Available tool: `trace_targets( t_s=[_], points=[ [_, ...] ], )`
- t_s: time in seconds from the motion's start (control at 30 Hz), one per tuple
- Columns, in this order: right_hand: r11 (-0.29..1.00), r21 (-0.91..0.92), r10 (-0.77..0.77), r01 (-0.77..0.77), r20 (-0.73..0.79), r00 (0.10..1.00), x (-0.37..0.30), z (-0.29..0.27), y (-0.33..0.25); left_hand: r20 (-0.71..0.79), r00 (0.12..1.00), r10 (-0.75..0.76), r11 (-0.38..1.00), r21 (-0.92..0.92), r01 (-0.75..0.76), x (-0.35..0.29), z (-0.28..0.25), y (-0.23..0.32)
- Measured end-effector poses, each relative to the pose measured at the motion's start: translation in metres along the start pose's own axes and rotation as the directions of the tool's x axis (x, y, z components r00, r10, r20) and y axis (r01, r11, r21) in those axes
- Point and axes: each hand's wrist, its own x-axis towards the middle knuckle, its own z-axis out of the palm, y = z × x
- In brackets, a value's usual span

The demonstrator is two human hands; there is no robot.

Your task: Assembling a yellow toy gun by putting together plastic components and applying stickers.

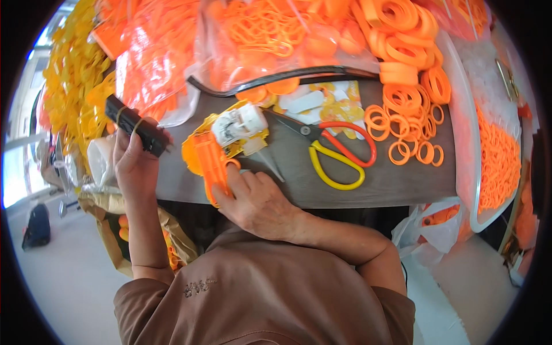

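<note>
My left hand [133,158] is raised at the left, closed around a black rectangular bundle [140,127] with thin yellowish bands around it. My right hand [259,201] has its fingers curled on the lower end of an orange plastic part [209,157]. That part lies against an open yellow plastic shell [194,146], which holds a white plastic mechanism [240,125]. Whatever the right fingertips press on is partly hidden. Just right of the shell lie scissors [338,154] with one red and one yellow handle, their blades pointing toward the white mechanism.
Orange rings [402,123] are piled on the grey table [276,192] at the right. A black strip [282,79] crosses behind the scissors, before bags of orange parts [253,34]. Yellow parts [72,69] heap up at far left. A clear bin [467,132] stands right; a paper bag [172,227] sits below.
</note>
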Motion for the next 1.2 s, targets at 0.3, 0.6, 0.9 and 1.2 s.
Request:
trace_targets(
  t_s=[0.3,0.6,0.9,1.2],
  points=[
    [0.996,0.07,0.055,-0.056,0.015,0.998,0.003,-0.001,-0.006,0.016,0.906,-0.423,0.727,0.603,0.329,-0.035,-0.049,0.003],
    [0.998,0.039,0.043,-0.044,0.021,0.999,0.009,-0.002,-0.012,0.278,0.96,-0.032,0.379,0.892,-0.246,-0.029,-0.052,0.005],
    [0.974,0.21,0.107,-0.089,-0.073,0.992,0.003,-0.006,-0.01,0.405,0.834,0.374,-0.501,0.845,-0.186,0.119,-0.182,0.063],
    [0.932,0.333,0.192,-0.141,-0.124,0.974,0.001,-0.011,-0.008,0.284,0.842,0.459,-0.1,0.958,-0.269,0.138,-0.184,0.116]
  ],
)
